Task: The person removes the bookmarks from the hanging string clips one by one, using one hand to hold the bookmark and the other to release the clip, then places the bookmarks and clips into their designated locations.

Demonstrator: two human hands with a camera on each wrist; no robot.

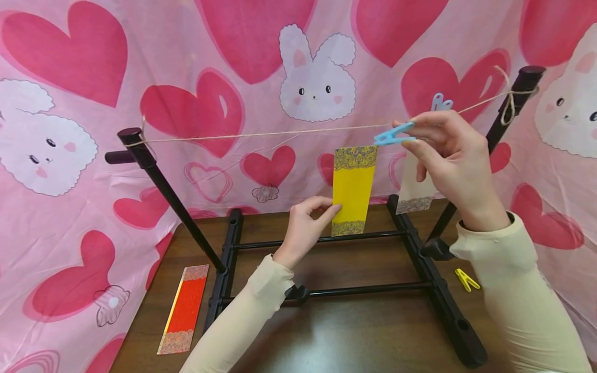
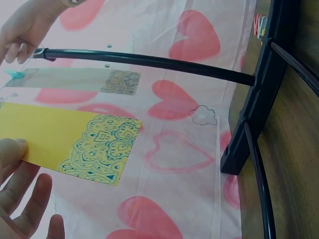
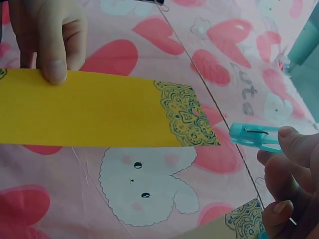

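Note:
My left hand point(image 1: 305, 228) pinches the left edge of a yellow paper strip point(image 1: 353, 189) with patterned ends, between thumb and fingers. The strip stands upright, its top a little below the string point(image 1: 261, 134). In my right hand point(image 1: 459, 166), a light blue clothespin point(image 1: 392, 135) is pinched between thumb and fingers. Its tip lies close to the strip's top right corner; in the right wrist view a small gap parts the clothespin point(image 3: 255, 135) from the yellow strip point(image 3: 109, 109). Behind the right hand hangs a beige strip point(image 1: 414, 189), partly hidden, below another blue clothespin point(image 1: 440, 102).
The string runs between two black posts point(image 1: 174, 207) of a frame on a brown table point(image 1: 354, 326). On the table lie a red strip point(image 1: 186, 303) at left and a yellow clothespin point(image 1: 466, 280) at right. A pink heart-and-bunny cloth point(image 1: 261, 31) hangs behind.

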